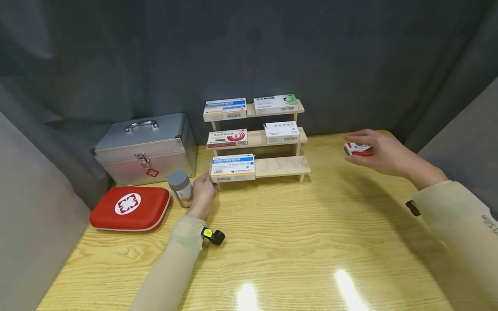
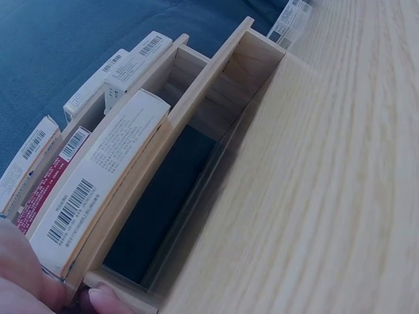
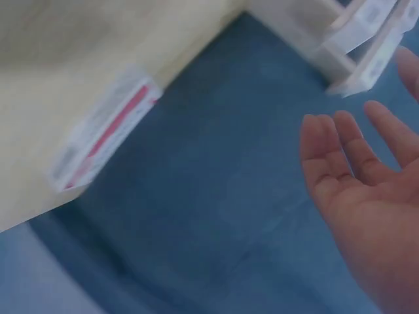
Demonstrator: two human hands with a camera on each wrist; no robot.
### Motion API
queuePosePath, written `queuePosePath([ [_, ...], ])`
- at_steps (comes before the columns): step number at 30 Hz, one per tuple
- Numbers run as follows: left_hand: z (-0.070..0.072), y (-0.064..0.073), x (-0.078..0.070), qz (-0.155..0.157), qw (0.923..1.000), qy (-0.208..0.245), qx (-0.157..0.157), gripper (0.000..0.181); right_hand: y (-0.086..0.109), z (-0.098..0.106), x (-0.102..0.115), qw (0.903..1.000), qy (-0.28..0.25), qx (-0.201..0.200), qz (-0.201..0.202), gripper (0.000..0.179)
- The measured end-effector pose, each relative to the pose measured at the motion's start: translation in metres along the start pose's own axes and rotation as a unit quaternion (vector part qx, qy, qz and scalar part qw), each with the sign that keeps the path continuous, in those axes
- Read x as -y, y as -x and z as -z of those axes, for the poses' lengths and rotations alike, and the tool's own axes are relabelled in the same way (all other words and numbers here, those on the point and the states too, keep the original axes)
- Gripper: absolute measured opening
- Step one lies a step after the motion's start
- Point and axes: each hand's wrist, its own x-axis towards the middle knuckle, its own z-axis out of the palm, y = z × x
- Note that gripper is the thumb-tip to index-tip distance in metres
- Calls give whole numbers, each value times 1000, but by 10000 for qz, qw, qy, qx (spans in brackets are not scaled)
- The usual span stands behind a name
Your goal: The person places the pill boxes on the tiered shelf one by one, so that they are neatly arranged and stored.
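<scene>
My left hand (image 1: 204,190) grips the left end of a three-tier wooden display stand (image 1: 282,166) at its lowest tier. In the left wrist view a fingertip (image 2: 108,299) shows against the stand's end piece. Right beside this hand, a white and blue medicine box (image 1: 233,167) lies on that tier. My right hand (image 1: 383,154) is held out at the right, fingers extended. A small white and red medicine box (image 1: 359,149) appears between its fingers and thumb in the head view. In the right wrist view that box (image 3: 108,134) lies on the table, apart from the hand.
More medicine boxes sit on the upper tiers, including a green and white box (image 1: 276,104) and a magenta and white box (image 1: 227,137). Left of the stand are a grey-lidded bottle (image 1: 180,185), a red first-aid case (image 1: 130,208) and a silver metal case (image 1: 144,149). Dark curtain (image 1: 249,52) hangs behind.
</scene>
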Motion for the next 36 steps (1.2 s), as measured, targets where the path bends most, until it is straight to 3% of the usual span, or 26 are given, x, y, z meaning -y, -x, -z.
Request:
queuePosePath([
  [10,-7,0,1,25,9999,-92,-42,41,18,10,-79,9917,-38,643,-1109,74],
  [14,-9,1,1,14,9999,-156,-3,41,19,13,-104,9871,35,851,-1356,78],
  [31,2,2,0,72,9990,-421,-116,41,-33,-17,-166,9589,73,1958,-2054,94],
  [36,0,2,-1,109,9990,-424,-42,42,-40,-21,-175,9408,-69,2056,-2695,108],
])
